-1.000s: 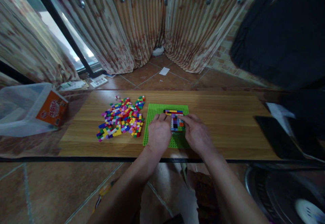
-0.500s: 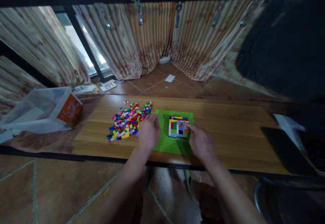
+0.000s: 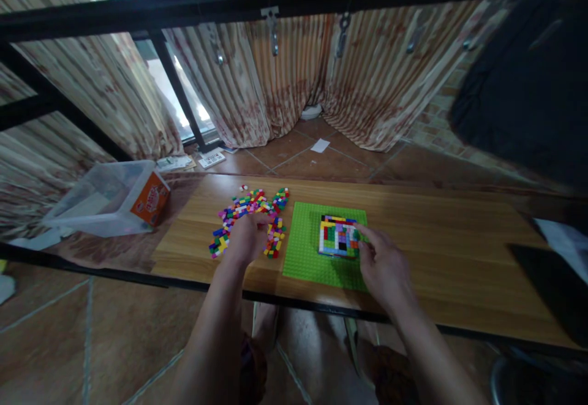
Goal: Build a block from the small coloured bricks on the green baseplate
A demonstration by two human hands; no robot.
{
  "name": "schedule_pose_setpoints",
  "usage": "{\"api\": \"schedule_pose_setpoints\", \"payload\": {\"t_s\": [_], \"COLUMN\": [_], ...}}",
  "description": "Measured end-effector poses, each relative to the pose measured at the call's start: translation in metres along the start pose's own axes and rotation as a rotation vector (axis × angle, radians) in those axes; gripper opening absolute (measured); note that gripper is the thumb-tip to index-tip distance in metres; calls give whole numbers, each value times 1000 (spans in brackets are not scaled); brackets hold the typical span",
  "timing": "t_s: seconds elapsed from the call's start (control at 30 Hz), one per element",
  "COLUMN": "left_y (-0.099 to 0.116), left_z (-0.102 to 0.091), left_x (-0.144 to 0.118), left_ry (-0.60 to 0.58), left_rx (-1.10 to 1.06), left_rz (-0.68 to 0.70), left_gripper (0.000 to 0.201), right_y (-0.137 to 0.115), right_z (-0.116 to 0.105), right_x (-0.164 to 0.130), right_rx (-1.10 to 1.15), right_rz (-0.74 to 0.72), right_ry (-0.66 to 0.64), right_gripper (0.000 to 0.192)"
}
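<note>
**Hands at the brick pile and the green baseplate**

Wooden tabletop point(image 3: 436, 239), long and pale brown, runs across the view with striped curtains point(image 3: 257, 86) hanging behind it over a tiled floor. On it the left hand point(image 3: 245, 239) lies palm down on the near edge of a loose pile of small multicoloured plastic bricks point(image 3: 250, 206), fingers curled into the pieces; whether it has pinched one cannot be told, since the fingertips are hidden among the bricks. Just right of that hand lies a flat bright green studded baseplate point(image 3: 303, 252). The right hand point(image 3: 383, 264) rests over the baseplate's right edge, loosely curled with the index finger stretched out, its tip touching the right side of a square block of multicoloured bricks built on the baseplate point(image 3: 339, 236). That hand grasps nothing. The built block sits on the far half of the plate, between the two hands.

Well beyond the left hand, off the table's left end, stands a clear plastic tub point(image 3: 101, 200) with an orange carton point(image 3: 149, 200) leaning in it. Far past the right hand, at the table's right end, lies a flat black slab point(image 3: 551, 276). A black metal bar point(image 3: 294, 0) crosses overhead.
</note>
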State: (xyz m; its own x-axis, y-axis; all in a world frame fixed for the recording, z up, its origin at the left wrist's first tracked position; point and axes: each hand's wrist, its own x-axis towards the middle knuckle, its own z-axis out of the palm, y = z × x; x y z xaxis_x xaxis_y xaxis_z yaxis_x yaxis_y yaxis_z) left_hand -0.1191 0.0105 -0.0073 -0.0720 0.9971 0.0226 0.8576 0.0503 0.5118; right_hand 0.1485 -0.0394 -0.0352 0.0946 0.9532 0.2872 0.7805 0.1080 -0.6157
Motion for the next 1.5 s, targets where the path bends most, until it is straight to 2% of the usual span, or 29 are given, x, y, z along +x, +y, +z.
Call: {"api": "schedule_pose_setpoints", "payload": {"t_s": [0.3, 0.47, 1.0, 1.23, 1.37, 1.5], "left_y": [12, 14, 19, 5, -1, 3], "left_z": [16, 22, 21, 15, 11, 8], "left_x": [1, 4, 7, 9, 9, 6], "left_ry": [40, -4, -66, -181, -177, -194], "left_rx": [222, 286, 253, 108, 59, 90], "left_rz": [135, 165, 137, 208, 195, 224], "left_gripper": [39, 39, 29, 38, 36, 29], "right_y": [-4, -2, 0, 1, 1, 0], "right_z": [1, 0, -3, -4, -4, -5], "right_x": [5, 5, 6, 5, 5, 5], "right_rx": [16, 31, 89, 89, 95, 74], "right_rz": [19, -3, -6, -19, -31, -36], "right_ry": [-1, 7, -22, -17, -16, -29], "right_gripper": [35, 35, 29, 27, 27, 27]}}
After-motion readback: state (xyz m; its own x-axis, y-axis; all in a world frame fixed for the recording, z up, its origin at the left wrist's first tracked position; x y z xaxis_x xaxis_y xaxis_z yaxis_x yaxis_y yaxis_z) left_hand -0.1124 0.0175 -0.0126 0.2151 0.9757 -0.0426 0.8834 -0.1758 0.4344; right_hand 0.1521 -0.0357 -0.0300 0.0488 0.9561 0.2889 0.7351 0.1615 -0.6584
